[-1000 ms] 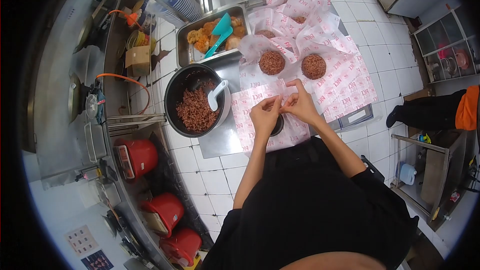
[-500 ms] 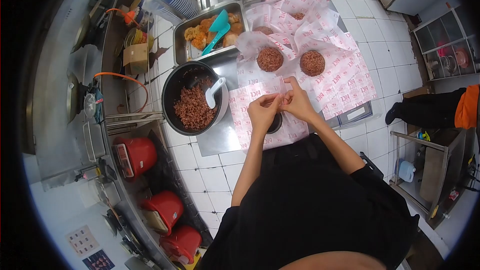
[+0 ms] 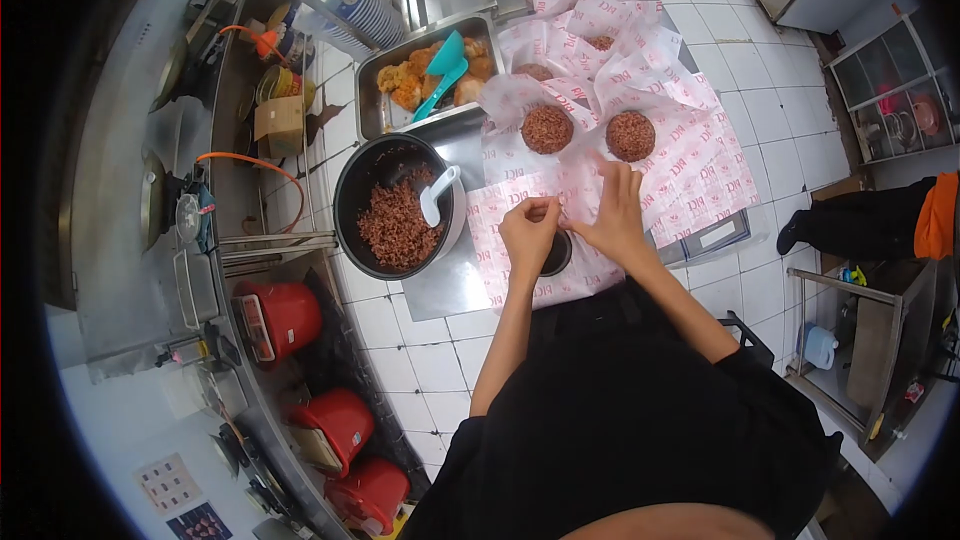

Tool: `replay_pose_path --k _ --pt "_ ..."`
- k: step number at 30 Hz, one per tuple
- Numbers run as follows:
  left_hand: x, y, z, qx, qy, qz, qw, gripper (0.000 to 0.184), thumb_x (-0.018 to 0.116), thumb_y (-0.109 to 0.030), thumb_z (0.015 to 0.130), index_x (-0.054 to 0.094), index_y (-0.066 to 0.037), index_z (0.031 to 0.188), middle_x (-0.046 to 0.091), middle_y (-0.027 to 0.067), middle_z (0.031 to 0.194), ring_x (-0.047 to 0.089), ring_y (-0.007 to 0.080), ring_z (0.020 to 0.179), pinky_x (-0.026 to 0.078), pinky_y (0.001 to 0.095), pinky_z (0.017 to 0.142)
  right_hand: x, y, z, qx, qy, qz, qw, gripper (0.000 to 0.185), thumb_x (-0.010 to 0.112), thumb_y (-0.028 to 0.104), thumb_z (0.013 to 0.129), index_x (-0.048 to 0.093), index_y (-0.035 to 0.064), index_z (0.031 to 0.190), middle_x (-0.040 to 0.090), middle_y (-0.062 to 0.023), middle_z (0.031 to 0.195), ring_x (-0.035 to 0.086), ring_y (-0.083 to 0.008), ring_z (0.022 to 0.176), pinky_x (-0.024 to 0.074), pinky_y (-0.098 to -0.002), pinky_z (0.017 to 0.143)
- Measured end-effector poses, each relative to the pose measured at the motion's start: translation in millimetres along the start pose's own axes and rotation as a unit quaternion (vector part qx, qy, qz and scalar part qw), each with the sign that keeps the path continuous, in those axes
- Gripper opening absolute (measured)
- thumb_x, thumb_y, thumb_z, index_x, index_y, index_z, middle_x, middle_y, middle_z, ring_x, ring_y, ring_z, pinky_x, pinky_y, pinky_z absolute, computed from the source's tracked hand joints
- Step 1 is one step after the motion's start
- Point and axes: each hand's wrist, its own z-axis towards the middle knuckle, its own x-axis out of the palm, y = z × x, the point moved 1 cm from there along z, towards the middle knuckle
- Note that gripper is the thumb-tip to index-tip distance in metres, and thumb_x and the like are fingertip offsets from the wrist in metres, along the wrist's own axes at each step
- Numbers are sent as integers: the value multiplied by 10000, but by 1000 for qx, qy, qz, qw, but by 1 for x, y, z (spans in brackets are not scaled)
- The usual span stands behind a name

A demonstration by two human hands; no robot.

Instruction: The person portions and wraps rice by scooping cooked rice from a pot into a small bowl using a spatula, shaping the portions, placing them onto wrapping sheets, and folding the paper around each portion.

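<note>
My left hand (image 3: 529,231) is closed in a pinch above the printed wrapping paper (image 3: 500,275); whatever its fingertips grip is too small to make out. Beside it my right hand (image 3: 618,225) is open, fingers stretched forward and thumb pointing at the left fingertips. Partly hidden below both hands is a small dark round bowl (image 3: 556,253) on the paper. Just beyond them, two round mounds of reddish-brown rice, a left mound (image 3: 547,129) and a right mound (image 3: 630,135), rest on more sheets of the same paper.
On the left stands a black pot (image 3: 345,225) of reddish rice with a white paddle (image 3: 432,202) in it. Behind it, a metal tray (image 3: 370,105) holds fried pieces and a teal scoop (image 3: 447,58). Stacked tubs (image 3: 365,15) and red bins (image 3: 290,318) lie further left.
My right hand has come away from the left fingertips, its fingers opening and extending. My left hand keeps its pinch. The whole view has shifted slightly.
</note>
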Motion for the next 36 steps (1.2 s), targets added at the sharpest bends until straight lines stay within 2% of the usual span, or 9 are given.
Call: replay_pose_path --k 3,10,13,17,19,22,26,31,36 --pt "-3 -9 -4 -23 19 -22 999 243 744 -186 830 731 40 921 737 114 800 694 138 680 542 250 643 3 8 -16 -129 40 -9 991 958 840 74 614 335 97 1429 478 -176 1290 477 -364 1056 385 -483 945" --pt "-7 -5 -12 -20 24 11 999 231 743 -193 846 731 28 911 730 85 819 668 117 743 517 254 691 7 -4 -11 90 126 -119 981 762 796 123 704 395 -2 1340 624 -170 1126 474 -362 990 415 -458 882" --pt "-10 -11 -16 49 89 28 994 216 725 -209 863 742 1 909 733 103 836 671 125 746 512 255 692 19 -24 -18 9 88 -76 993 421 736 138 780 572 63 1160 661 -151 940 529 -372 941 444 -457 805" --pt "-32 -40 -6 224 81 231 943 159 655 -202 889 757 -80 895 711 147 862 648 334 808 493 411 781 19 -10 -22 52 88 136 985 175 675 90 839 650 67 1010 668 -145 912 622 -344 861 488 -444 753" --pt "-37 -75 10 284 -39 246 926 151 630 -180 908 736 -83 860 688 116 846 634 314 856 477 430 791 20 -20 -30 17 119 141 983 133 656 72 854 651 49 985 674 -140 912 643 -327 866 502 -424 753" --pt "-21 -60 62 257 97 249 929 194 738 -245 826 700 -69 898 682 109 863 639 309 875 485 430 792 20 -29 -42 -41 126 185 974 108 644 90 878 656 44 976 679 -153 926 654 -329 885 509 -412 753" --pt "26 -20 82 178 94 523 828 419 859 -273 647 672 -56 953 680 131 994 630 339 992 513 425 821 8 -35 -49 -34 145 212 966 125 649 104 886 667 45 994 685 -164 959 661 -328 895 502 -404 738" --pt "22 -7 85 188 122 560 798 479 871 -306 594 656 -55 941 666 114 1012 620 377 971 500 515 822 2 -53 -65 276 110 164 941 105 649 100 868 670 46 956 672 -175 1020 646 -325 920 484 -391 741" --pt "2 5 77 236 98 554 792 353 789 -226 708 608 -62 963 663 127 898 631 334 887 504 472 774 -5 -82 -87 90 -30 -36 995 109 639 60 783 676 66 885 591 -188 1215 567 -342 1031 450 -388 832"
